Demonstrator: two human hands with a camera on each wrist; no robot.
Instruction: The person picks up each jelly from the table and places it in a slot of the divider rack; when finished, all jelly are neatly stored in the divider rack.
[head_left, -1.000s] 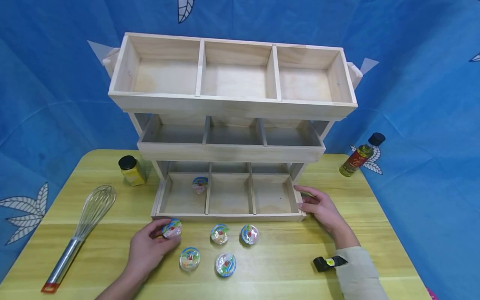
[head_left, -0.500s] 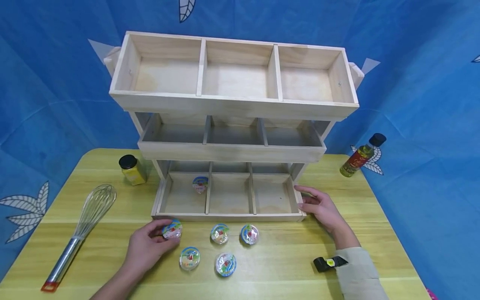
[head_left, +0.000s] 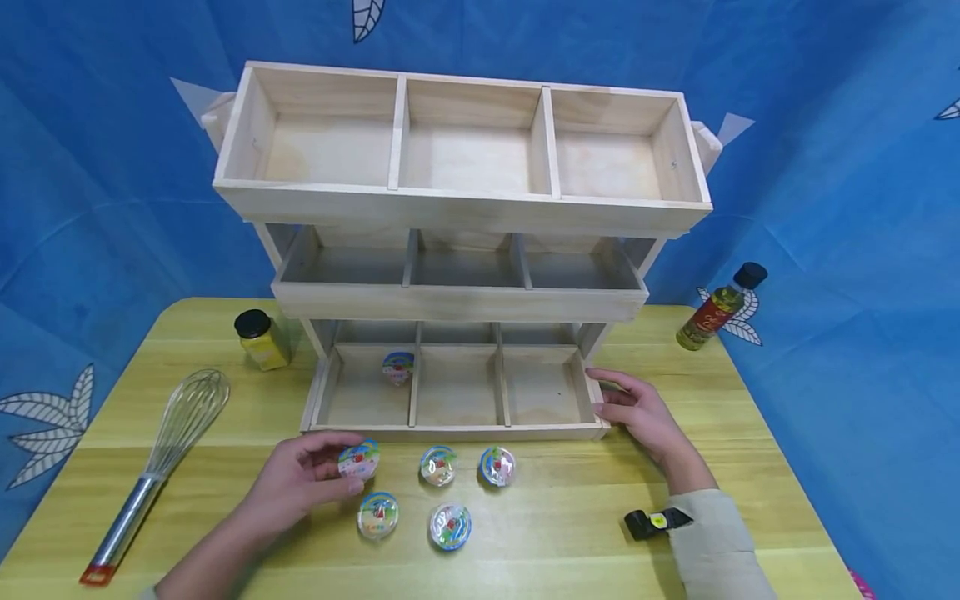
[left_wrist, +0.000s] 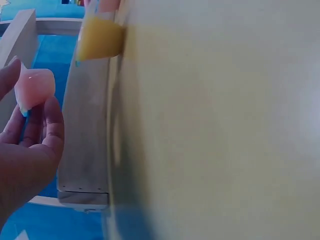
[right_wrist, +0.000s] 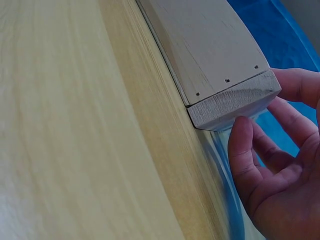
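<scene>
My left hand (head_left: 288, 483) pinches a small jelly cup (head_left: 359, 459) by its edge, near the front left corner of the wooden rack. In the left wrist view the held jelly cup (left_wrist: 37, 87) looks pink, between thumb and fingers. With fingers spread, my right hand (head_left: 643, 421) touches the right side of the rack's bottom tray (head_left: 450, 434). The right wrist view shows its thumb and index finger against the corner (right_wrist: 235, 102). Another jelly cup (head_left: 398, 367) sits in the tray's left compartment. Several more stand on the table, including one jelly cup (head_left: 378, 515) just below my left hand.
The three-tier wooden rack (head_left: 461, 210) has three compartments per tier. A whisk (head_left: 161, 467) lies at the left. A yellow jar (head_left: 262, 340) with a black lid stands by the rack. An oil bottle (head_left: 712, 310) stands at the right, behind a blue cloth backdrop (head_left: 825, 208) edge.
My left hand has lifted slightly and moved a little right with the jelly cup. The right hand stays at the tray's right side.
</scene>
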